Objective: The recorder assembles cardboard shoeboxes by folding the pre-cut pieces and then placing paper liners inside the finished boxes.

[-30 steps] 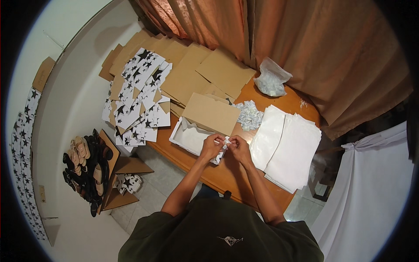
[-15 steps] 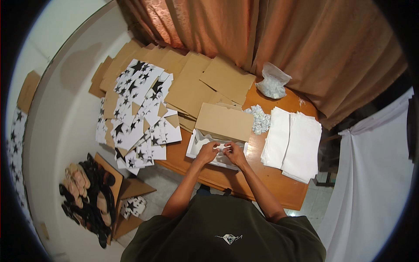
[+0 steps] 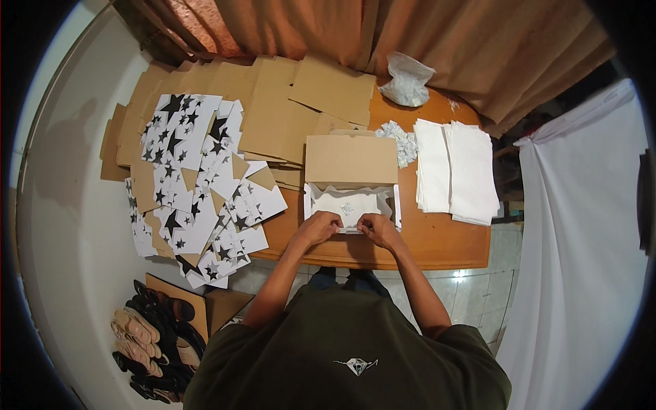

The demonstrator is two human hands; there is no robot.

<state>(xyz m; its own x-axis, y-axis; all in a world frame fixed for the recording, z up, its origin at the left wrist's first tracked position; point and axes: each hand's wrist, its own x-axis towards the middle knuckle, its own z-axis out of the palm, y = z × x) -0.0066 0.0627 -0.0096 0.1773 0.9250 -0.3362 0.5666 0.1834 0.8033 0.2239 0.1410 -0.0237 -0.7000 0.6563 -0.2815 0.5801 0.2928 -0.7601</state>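
Note:
A cardboard shoebox [image 3: 307,205] stands at the table's near edge, its brown lid [image 3: 351,158] raised at the back. White tissue paper [image 3: 324,199] lines its inside, and a small silvery sachet [image 3: 346,208] lies on the paper near the middle. My left hand [image 3: 321,227] rests at the box's near wall with fingers curled together. A short gap to the right, my right hand [image 3: 380,230] is bent in a pinch at the same wall. The fingertips are too small to show whether they grip the paper or the wall.
Flat brown cardboard pieces [image 3: 273,113] and star-patterned sheets [image 3: 181,147] cover the table's left. On the right lie loose sachets [image 3: 403,145], white paper stacks [image 3: 471,171] and a plastic bag [image 3: 406,82]. Several shoes [image 3: 147,335] sit at the lower left, below the table.
The hands have moved apart a little and down to the box's near wall. The sachet now shows on the paper. My view has shifted, and the box appears straighter.

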